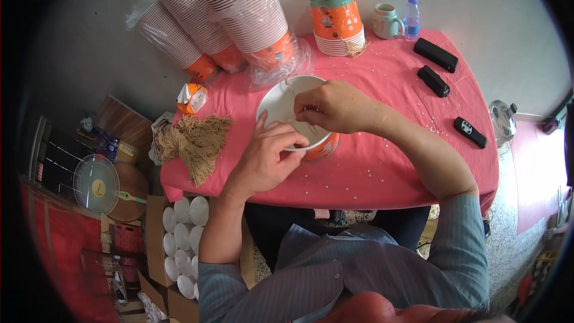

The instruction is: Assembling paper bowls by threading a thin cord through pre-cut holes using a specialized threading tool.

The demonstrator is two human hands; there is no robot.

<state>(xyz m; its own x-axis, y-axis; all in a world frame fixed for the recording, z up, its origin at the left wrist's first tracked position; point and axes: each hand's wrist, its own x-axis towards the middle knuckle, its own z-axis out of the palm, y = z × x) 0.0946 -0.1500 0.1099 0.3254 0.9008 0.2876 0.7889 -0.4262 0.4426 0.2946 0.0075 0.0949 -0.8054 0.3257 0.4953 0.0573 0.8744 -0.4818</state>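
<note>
An orange and white paper cup [286, 99] lies tilted on the pink tablecloth [382, 161], its white inside facing me. My left hand [267, 155] grips the cup's near rim. My right hand [336, 106] rests over the cup's right side and pinches a thin beige string [291, 91] that runs across the cup's mouth. A bundle of beige strings [194, 139] lies on the table to the left of the cup.
Sleeves of stacked paper cups [239, 15] lie at the back left. A short cup stack [336, 21], a mug [386, 21] and a small bottle [411, 17] stand at the back. Three black devices [435, 81] lie right. A cardboard box of cups [182, 233] and a fan [95, 184] sit below left.
</note>
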